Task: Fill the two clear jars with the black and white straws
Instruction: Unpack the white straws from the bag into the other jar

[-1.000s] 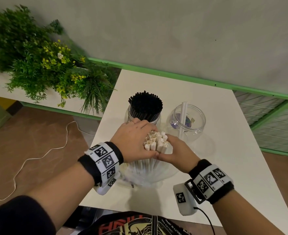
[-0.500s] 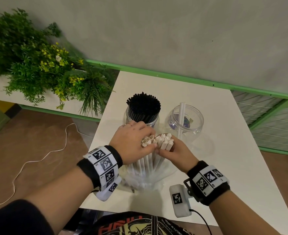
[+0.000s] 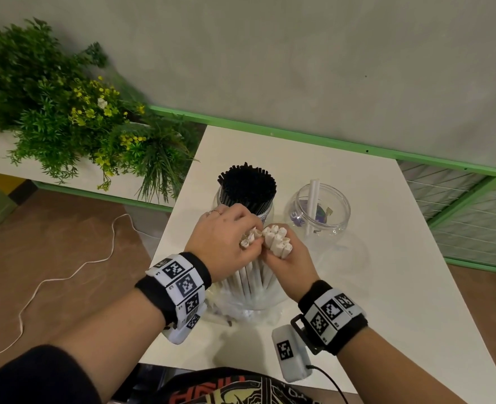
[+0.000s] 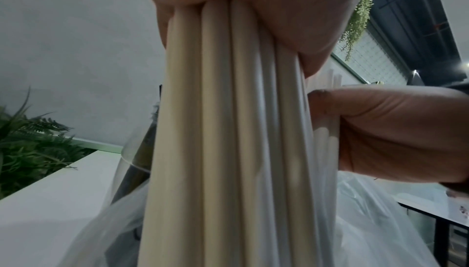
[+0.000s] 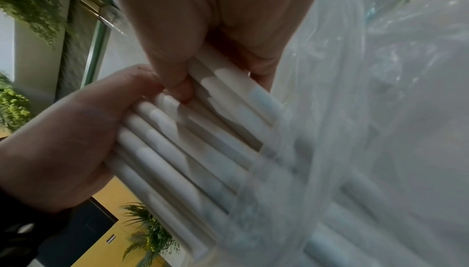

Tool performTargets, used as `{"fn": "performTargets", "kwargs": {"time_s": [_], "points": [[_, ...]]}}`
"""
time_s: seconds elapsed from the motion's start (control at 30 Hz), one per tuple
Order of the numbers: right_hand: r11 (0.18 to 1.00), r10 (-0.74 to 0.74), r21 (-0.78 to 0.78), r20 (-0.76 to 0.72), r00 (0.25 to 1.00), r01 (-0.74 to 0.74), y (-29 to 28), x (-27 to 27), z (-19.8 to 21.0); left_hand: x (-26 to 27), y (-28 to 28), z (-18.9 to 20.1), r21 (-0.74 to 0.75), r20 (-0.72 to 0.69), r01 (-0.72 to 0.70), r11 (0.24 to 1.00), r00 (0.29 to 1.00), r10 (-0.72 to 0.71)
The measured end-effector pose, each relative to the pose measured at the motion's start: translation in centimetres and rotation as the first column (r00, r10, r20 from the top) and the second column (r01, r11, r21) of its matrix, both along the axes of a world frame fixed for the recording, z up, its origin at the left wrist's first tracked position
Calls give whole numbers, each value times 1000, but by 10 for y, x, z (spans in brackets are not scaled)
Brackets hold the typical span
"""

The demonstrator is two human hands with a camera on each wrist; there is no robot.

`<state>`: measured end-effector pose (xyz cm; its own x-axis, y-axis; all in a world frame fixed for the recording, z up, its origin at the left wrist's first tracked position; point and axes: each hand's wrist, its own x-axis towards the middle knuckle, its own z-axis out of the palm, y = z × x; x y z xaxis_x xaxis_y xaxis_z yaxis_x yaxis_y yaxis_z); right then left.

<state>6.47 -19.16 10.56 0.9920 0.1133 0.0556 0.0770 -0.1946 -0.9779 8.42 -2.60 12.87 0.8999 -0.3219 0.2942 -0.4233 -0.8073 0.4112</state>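
At frame centre, our left hand (image 3: 226, 237) and right hand (image 3: 287, 258) each grip white straws (image 3: 276, 242) standing in a plastic bag (image 3: 246, 307); light, crushable, slippery, so hold them as a bunch mid-length.

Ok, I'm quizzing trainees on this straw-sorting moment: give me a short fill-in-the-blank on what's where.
1. The jar behind the left hand is packed with ____ straws.
2. The right-hand jar holds only a couple of ____ straws.
3. Both hands grip white straws standing in a clear plastic ____.
4. The right hand holds the ____ share of the bundle.

Missing words: black; white; bag; larger
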Motion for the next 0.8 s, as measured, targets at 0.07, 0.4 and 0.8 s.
{"fn": "performTargets", "kwargs": {"time_s": [0.07,0.4,0.8], "points": [[1000,-14,-4,6,1000,14,-5,0,2,0,-1,0,35,-15,-7,999,1000,7],[994,-100,59,167,981,92,-2,-6,13,-3,-5,-3,72,-29,-32,997,999,34],[967,-168,240,333,928,89,-54,22,108,-13,-19,0,135,35,-93,986,995,89]]}}
